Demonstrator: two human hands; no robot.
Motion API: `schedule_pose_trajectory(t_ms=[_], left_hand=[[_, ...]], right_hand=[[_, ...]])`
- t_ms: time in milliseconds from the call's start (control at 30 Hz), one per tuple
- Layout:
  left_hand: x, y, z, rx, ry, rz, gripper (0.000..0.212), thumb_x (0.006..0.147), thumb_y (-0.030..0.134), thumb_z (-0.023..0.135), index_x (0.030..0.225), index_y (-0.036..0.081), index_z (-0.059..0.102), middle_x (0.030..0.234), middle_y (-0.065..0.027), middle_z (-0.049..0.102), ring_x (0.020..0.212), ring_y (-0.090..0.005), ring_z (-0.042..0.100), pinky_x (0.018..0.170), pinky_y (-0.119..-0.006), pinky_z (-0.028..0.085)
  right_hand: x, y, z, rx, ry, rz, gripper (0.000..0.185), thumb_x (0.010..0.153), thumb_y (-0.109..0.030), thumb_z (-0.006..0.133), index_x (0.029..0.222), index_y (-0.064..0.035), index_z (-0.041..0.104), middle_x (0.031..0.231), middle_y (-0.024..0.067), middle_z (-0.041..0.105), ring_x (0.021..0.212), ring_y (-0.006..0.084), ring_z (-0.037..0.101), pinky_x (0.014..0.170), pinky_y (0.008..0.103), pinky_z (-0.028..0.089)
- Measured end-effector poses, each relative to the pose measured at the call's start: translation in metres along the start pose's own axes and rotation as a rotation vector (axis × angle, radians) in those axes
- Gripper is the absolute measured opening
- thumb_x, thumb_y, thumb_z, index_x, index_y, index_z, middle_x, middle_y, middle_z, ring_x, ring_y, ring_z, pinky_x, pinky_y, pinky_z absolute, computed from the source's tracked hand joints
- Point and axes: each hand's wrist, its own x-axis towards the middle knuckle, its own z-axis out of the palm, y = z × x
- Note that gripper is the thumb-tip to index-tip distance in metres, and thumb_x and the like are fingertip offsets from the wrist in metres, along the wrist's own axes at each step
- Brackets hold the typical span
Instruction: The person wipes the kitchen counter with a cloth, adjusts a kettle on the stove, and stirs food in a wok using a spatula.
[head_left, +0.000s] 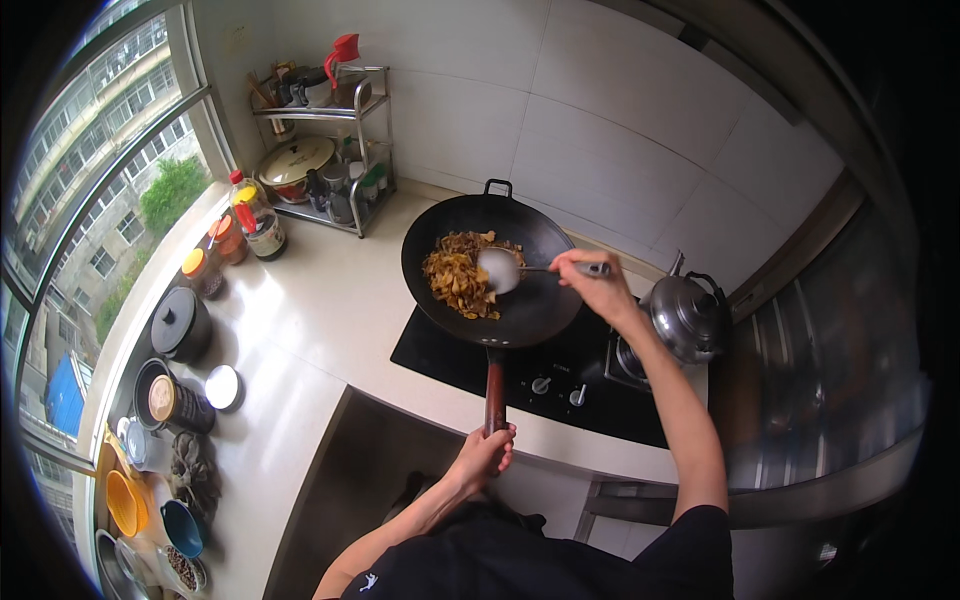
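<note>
A dark wok (544, 315) rests over the left side of a black gas hob (517, 382). My left hand (486, 455) grips the end of its reddish-brown wooden handle (496, 394). A heap of browned, chopped food (459, 281) lies in the left half of the wok. My right hand (596, 281) holds a metal spatula or ladle (500, 270) by its handle. The pale, shiny head touches or covers the right edge of the food; motion blur hides its exact shape. The burner under the wok is out of sight.
A steel kettle (686, 319) stands on the right burner, close to my right forearm. At the back left is a metal rack (358, 169) with pots and jars. Sauce bottles (262, 229), a lidded black pot (180, 324) and bowls (182, 529) line the counter by the window.
</note>
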Motion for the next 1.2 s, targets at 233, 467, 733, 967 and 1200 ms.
schedule_pose_trajectory(t_ms=[233,467,733,967,1200], left_hand=[[0.000,0.001,0.006,-0.001,0.010,-0.008,0.020,0.083,0.013,0.055,0.098,0.001,0.049,0.065,-0.0006,0.049,0.050,-0.0091,0.046,0.045,-0.021,0.037],[0.003,-0.003,0.008,-0.004,0.017,0.000,0.017,0.084,0.014,0.055,0.095,0.003,0.049,0.065,-0.0001,0.049,0.048,-0.0089,0.047,0.044,-0.022,0.037],[0.000,0.000,0.006,-0.013,0.021,0.008,0.019,0.083,0.013,0.056,0.097,0.002,0.049,0.064,0.0004,0.048,0.049,-0.0082,0.046,0.044,-0.021,0.036],[0.001,0.001,0.008,0.001,0.017,-0.001,0.017,0.085,0.015,0.054,0.096,0.004,0.050,0.064,0.0013,0.049,0.048,-0.0075,0.047,0.044,-0.021,0.037],[0.000,0.000,0.008,-0.011,0.023,-0.014,0.016,0.085,0.014,0.053,0.096,0.003,0.050,0.065,0.0005,0.049,0.049,-0.0078,0.047,0.044,-0.021,0.038]], right_hand=[[0.044,0.049,-0.057,-0.042,0.179,0.446,0.027,0.080,-0.023,0.053,0.087,-0.0009,0.066,0.076,0.0131,0.065,0.059,0.0176,0.066,0.051,0.0228,0.052],[0.053,0.093,0.011,0.424,0.002,0.219,0.023,0.087,-0.022,0.055,0.090,-0.0015,0.065,0.084,0.0068,0.065,0.071,0.0135,0.064,0.062,0.0222,0.051],[0.044,-0.005,-0.032,0.023,-0.190,0.044,0.022,0.084,-0.020,0.057,0.084,0.0002,0.067,0.072,0.0057,0.064,0.064,0.0108,0.062,0.060,0.0221,0.051],[0.053,0.001,-0.076,-0.027,-0.114,0.517,0.032,0.078,-0.029,0.055,0.077,0.0023,0.064,0.066,0.0139,0.064,0.051,0.0200,0.064,0.048,0.0244,0.054],[0.003,0.081,0.018,0.675,0.075,0.577,0.033,0.083,-0.030,0.053,0.095,0.0006,0.060,0.084,0.0165,0.065,0.069,0.0242,0.067,0.060,0.0298,0.057]])
